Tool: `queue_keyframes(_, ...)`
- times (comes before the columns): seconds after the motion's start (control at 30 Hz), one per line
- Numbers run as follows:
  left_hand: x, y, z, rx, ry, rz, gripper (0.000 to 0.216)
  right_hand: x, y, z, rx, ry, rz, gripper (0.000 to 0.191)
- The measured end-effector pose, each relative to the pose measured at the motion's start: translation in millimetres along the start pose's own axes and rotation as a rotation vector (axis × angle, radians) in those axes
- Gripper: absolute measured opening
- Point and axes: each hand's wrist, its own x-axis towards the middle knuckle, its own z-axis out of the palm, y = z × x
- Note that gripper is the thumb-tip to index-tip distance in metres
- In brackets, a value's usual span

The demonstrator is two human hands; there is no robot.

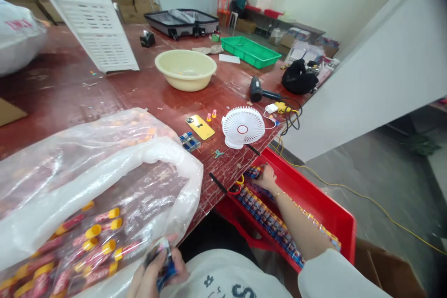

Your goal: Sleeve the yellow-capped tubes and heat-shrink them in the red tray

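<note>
Head view: left grip (152,271) around a blue packet (167,274), right grip (267,179) on packs (253,172), closure unclear.

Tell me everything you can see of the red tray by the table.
The red tray is a long, open, roughly rectangular container with raised walls and a smooth, plastic-looking surface. It sits lower than the tabletop, its far end close by the table's edge, which hides part of it. Rows of small blue-and-yellow packs run lengthwise inside, leaving some red bare along one side. The right hand reaches in toward the far end, at the packs. What supports it underneath is unclear.
</note>
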Motion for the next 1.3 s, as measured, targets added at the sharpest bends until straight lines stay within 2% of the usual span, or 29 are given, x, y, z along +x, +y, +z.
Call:
queue_keyframes(0.07,-8,7,1,0.082,0.105,0.059,0.043,-14,-6,-16,0.035,0.043,-0.078,0.071)
queue_keyframes(0.13,-14,14,1,0.111,0.150,0.088,0.042,-35,-25,-31,0.103,0.081,-0.188,0.059)
queue_keyframes(0.2,-16,20,-5,0.061,0.179,0.093,0.042,-61,-60,-40,0.208,0.122,-0.330,0.043)
queue_keyframes(0.23,-16,24,-11,0.017,0.206,0.095,0.042,-75,-84,-40,0.309,0.163,-0.448,0.035)
queue_keyframes(0.27,-17,27,-18,-0.031,0.243,0.099,0.043,-90,-112,-37,0.407,0.140,-0.557,0.028)
queue_keyframes(0.33,-21,32,-38,-0.124,0.332,0.118,0.044,-123,-175,-23,0.569,-0.077,-0.743,0.017)
queue_keyframes(0.4,-31,35,-58,-0.193,0.407,0.149,0.045,-157,-238,1,0.632,-0.460,-0.895,0.017)
queue_keyframes(0.47,-44,35,-76,-0.239,0.450,0.177,0.046,-185,-291,32,0.596,-0.745,-1.036,0.023)
queue_keyframes(0.5,-50,34,-84,-0.255,0.466,0.185,0.046,-197,-311,47,0.550,-0.841,-1.089,0.027)
queue_keyframes(0.57,-60,31,-94,-0.274,0.506,0.194,0.044,-213,-339,74,0.482,-0.946,-1.131,0.032)
queue_keyframes(0.67,-64,26,-98,-0.270,0.547,0.193,0.041,-220,-351,93,0.482,-1.000,-1.106,0.026)
queue_keyframes(0.73,-60,24,-95,-0.269,0.540,0.192,0.042,-211,-345,89,0.511,-1.007,-1.066,0.020)
queue_keyframes(0.8,-52,26,-88,-0.278,0.489,0.191,0.045,-195,-334,74,0.568,-0.998,-0.986,0.018)
queue_keyframes(0.93,-34,32,-64,-0.267,0.271,0.143,0.050,-157,-312,25,0.829,-0.941,-0.752,0.023)
queue_keyframes(1.0,-25,33,-50,-0.242,0.200,0.145,0.048,-144,-307,0,0.986,-0.880,-0.653,0.027)
queue_keyframes(1.07,-17,31,-38,-0.209,0.180,0.169,0.043,-135,-306,-19,1.086,-0.784,-0.603,0.030)
queue_keyframes(1.17,-8,28,-27,-0.145,0.187,0.213,0.038,-129,-309,-37,1.007,-0.646,-0.703,0.024)
queue_keyframes(1.3,-5,27,-24,-0.061,0.223,0.307,0.032,-127,-314,-44,0.779,-0.596,-0.980,0.015)
